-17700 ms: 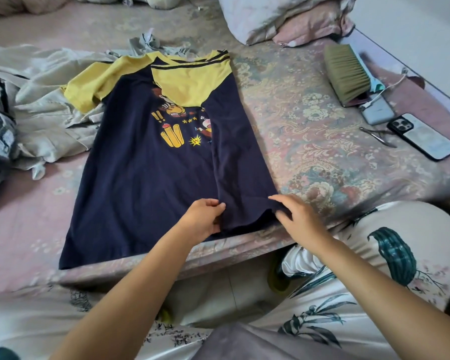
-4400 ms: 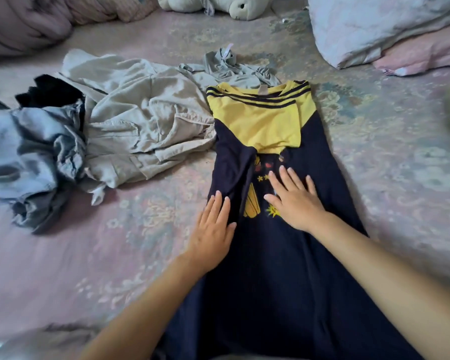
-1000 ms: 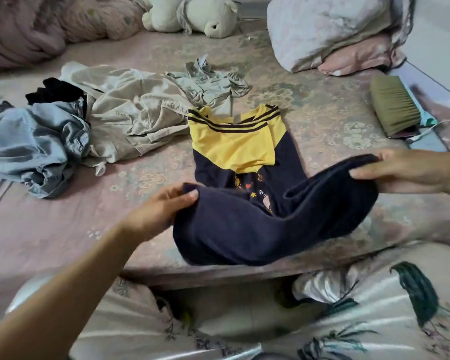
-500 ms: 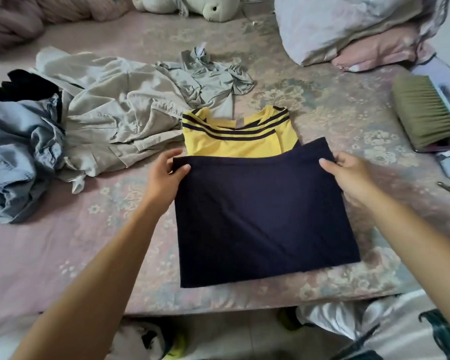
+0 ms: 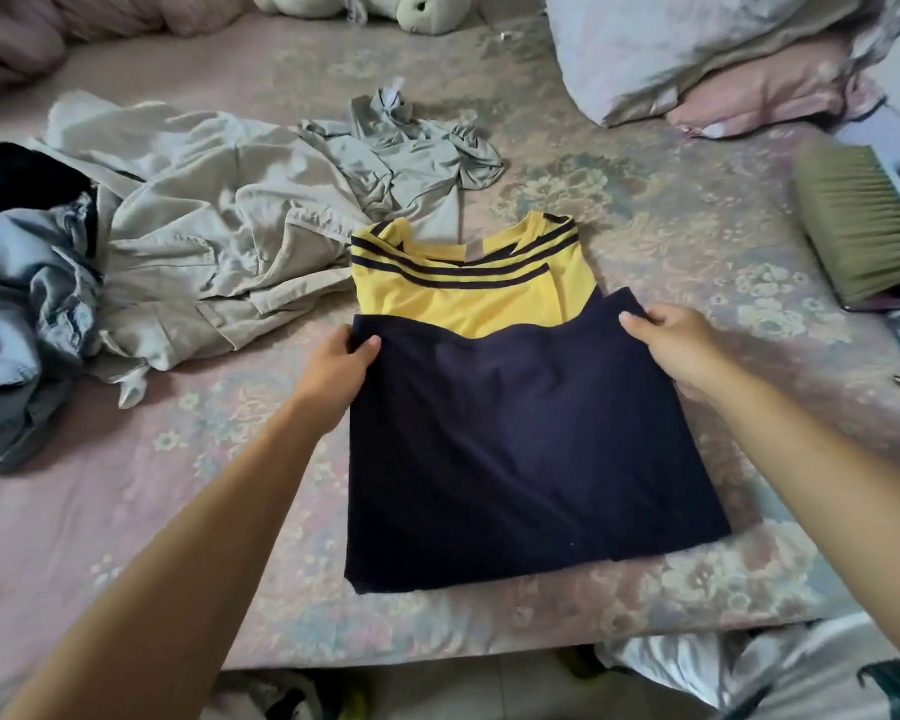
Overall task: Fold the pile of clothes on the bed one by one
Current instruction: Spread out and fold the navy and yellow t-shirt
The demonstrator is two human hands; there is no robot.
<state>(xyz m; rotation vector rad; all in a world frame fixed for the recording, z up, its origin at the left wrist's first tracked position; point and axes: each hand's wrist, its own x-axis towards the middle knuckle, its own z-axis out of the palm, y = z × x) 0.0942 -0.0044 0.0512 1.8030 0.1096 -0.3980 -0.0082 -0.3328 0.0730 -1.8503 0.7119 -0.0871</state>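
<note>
Navy cloth makes up most of the shirt (image 5: 520, 449), which is laid on the bed (image 5: 619, 210) near its front edge, at about 6 o'clock in the view. Its lower part is doubled up over the chest, so that only a yellow yoke with two navy stripes and a small grey neck tag are left showing at 12 o'clock of the fold. No writing can be read on the tag.

The upper left corner of the folded layer is pinched by the left hand (image 5: 339, 366), thumb on top and fingers tucked beneath. The upper right corner is gripped by the right hand (image 5: 681, 345) in the same way, thumb lying along the edge. Both forearms are stretched forward from the bottom of the view.

At 10 o'clock of the shirt a crumpled beige garment (image 5: 204, 231) is heaped, with a grey top (image 5: 417, 148) behind it at 12 o'clock, touching the yellow collar. At 9 o'clock a pale blue denim piece (image 5: 17, 324) is bunched beside black cloth (image 5: 22, 174). A green brush (image 5: 858, 226) lies at 3 o'clock, and pillows (image 5: 697, 49) at 1 o'clock.
</note>
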